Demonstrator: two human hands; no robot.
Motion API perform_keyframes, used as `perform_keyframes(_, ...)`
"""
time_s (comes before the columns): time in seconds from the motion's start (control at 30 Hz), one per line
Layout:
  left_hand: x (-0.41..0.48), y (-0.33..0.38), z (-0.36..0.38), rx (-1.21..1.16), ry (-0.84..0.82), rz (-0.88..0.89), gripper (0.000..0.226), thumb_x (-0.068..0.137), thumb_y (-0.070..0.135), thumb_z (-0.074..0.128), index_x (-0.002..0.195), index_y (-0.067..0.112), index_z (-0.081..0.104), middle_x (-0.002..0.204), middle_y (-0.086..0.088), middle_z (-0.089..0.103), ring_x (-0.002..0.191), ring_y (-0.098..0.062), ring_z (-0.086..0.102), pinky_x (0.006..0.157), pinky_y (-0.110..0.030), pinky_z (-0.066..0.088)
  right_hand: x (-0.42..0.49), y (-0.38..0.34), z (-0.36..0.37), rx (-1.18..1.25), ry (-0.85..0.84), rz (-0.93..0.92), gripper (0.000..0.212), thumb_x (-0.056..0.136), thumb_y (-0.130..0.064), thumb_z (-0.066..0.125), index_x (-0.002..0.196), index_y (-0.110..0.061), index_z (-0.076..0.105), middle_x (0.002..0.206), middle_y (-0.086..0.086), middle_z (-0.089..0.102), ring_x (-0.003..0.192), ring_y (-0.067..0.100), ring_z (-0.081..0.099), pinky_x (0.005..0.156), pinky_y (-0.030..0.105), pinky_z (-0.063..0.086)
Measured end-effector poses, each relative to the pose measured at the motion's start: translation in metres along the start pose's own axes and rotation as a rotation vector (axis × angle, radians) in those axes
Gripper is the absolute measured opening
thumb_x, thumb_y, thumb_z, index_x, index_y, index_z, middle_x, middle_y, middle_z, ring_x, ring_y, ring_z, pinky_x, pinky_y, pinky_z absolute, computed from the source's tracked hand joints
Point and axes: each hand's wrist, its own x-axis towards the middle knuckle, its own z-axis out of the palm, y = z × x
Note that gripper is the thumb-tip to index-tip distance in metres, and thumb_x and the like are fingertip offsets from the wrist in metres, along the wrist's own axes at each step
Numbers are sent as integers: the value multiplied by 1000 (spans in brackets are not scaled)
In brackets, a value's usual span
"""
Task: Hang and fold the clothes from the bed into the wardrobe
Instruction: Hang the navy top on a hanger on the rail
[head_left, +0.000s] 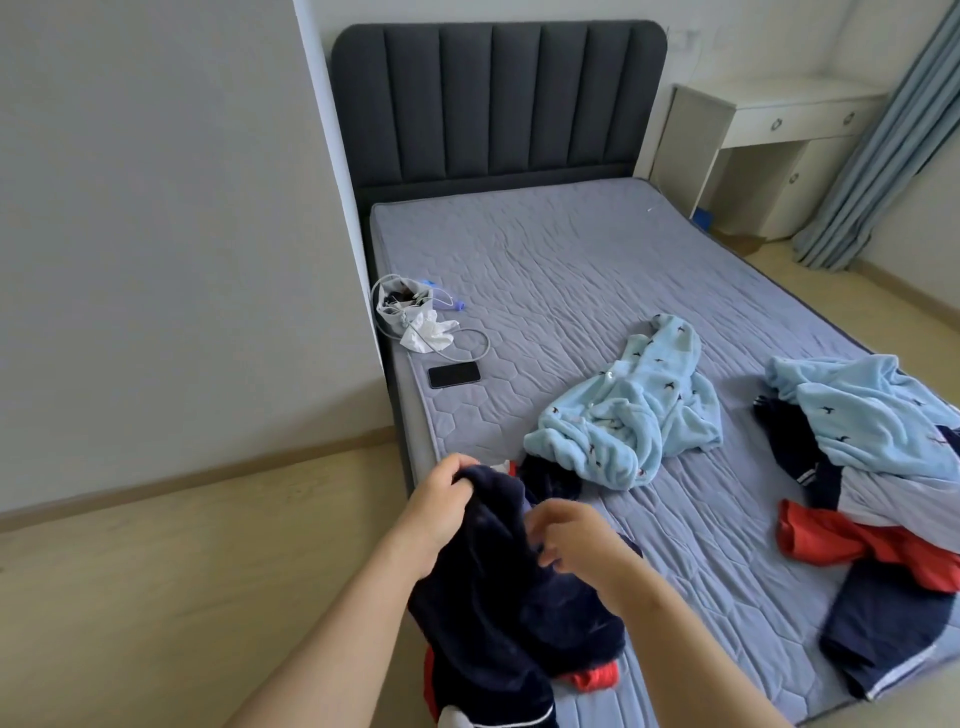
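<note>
Navy garment (488, 613) hangs at the bed's (571, 270) near left corner, your left grip (441, 506) bunching its top edge, your right grip (571, 540) pinching a fold. Find both top corners and shake it flat before folding; pale blue pyjamas (623, 415) lie mid-bed.

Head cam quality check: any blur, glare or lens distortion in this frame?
Head view: soft even daylight, no hard shadows or glare; strong wide-angle bending, headboard and wall edge lean; right hand slightly motion-blurred on the navy garment; clothes pile at right edge smeared.
</note>
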Motion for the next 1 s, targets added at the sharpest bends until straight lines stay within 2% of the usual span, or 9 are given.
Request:
perform_keyframes(0.13, -6, 37, -13, -164, -136, 185, 38, 91, -4, 40, 78, 24, 61, 68, 19, 64, 70, 5, 56, 66, -8, 44, 9, -12, -4, -98, 153, -218, 49, 79, 5, 50, 116, -27, 53, 103, 4, 60, 86, 17, 58, 77, 29, 49)
perform_keyframes(0.2, -10, 62, -22, -169, -216, 267, 37, 93, -2, 41, 80, 25, 62, 70, 18, 64, 72, 4, 56, 69, -9, 44, 11, -28, -1, -163, 115, -350, 51, 77, 4, 54, 110, -34, 54, 112, -1, 54, 99, 18, 53, 87, 32, 47)
perform_keyframes(0.3, -14, 98, -39, -131, -257, 379, 35, 93, -1, 43, 83, 25, 62, 74, 19, 63, 75, 3, 55, 72, -10, 43, 7, -59, 3, -174, 31, -472, 48, 74, 4, 55, 83, -43, 55, 95, -5, 56, 92, 14, 53, 78, 25, 47)
perform_keyframes(0.53, -2, 186, -90, -95, 139, 629, 31, 92, -2, 43, 86, 24, 59, 88, 6, 62, 90, -10, 55, 87, -24, 42, -5, -162, -19, -165, 33, -677, 14, 78, -13, 70, 79, -25, 63, 69, -16, 63, 75, 9, 61, 78, 30, 51)
perform_keyframes(0.67, -9, 234, -123, -37, 172, 840, 35, 91, -2, 43, 84, 28, 59, 84, 12, 63, 84, 0, 56, 78, -13, 42, -19, -225, -25, -251, 102, -825, 17, 71, -20, 77, 81, -29, 66, 99, -21, 55, 108, 17, 52, 96, 39, 43)
perform_keyframes(0.77, -19, 263, -139, 20, 111, 970, 31, 90, 4, 45, 85, 31, 59, 79, 23, 63, 79, 7, 56, 74, -8, 41, -30, -252, -25, 102, -253, -802, 27, 66, -8, 76, 92, -13, 69, 98, -2, 67, 97, 20, 64, 84, 32, 53)
perform_keyframes(0.83, -25, 279, -150, 100, 116, 1013, 26, 88, 11, 45, 86, 34, 58, 80, 25, 63, 80, 8, 56, 74, -7, 41, -37, -267, -25, 139, -389, -762, 36, 66, -12, 74, 98, 0, 64, 90, 10, 69, 85, 23, 68, 77, 32, 56)
perform_keyframes(0.9, -25, 289, -164, 155, 194, 1020, 30, 91, 9, 46, 85, 36, 58, 79, 25, 63, 79, 10, 56, 74, -7, 41, -44, -283, -26, 94, -341, -808, 44, 66, -20, 79, 98, 6, 63, 89, 13, 69, 84, 23, 67, 79, 34, 55)
perform_keyframes(1.0, -20, 295, -181, 195, 336, 951, 31, 93, 8, 47, 84, 36, 59, 83, 20, 63, 81, 3, 57, 76, -16, 42, -51, -307, -32, 12, -164, -936, 12, 76, -22, 72, 87, -17, 71, 83, 2, 73, 79, 16, 70, 70, 25, 57)
